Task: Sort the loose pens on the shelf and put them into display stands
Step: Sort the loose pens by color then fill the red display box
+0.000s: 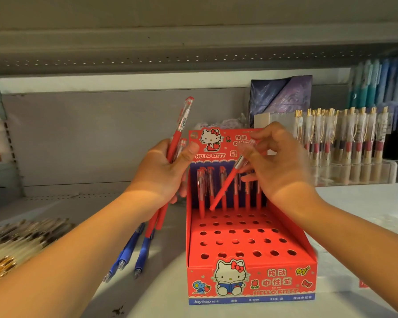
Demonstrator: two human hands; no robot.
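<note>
A red Hello Kitty display stand point(251, 281) sits on the shelf in front of me, its stepped top full of round holes. Several red pens point(201, 193) stand upright in its back row. My left hand point(163, 173) grips a bunch of red pens point(182, 125) just left of the stand. My right hand point(280, 166) pinches one red pen point(225, 187) by its clear upper end. That pen slants down and left, its tip at a hole near the back left of the stand. Three blue pens point(129, 251) lie loose on the shelf below my left hand.
A heap of loose gold-trimmed pens point(16, 242) lies at the far left. Behind the stand to the right is a clear rack of gold-clip pens point(345, 138), with blue and teal pens point(381, 83) above it. A purple packet point(280, 95) leans on the back wall.
</note>
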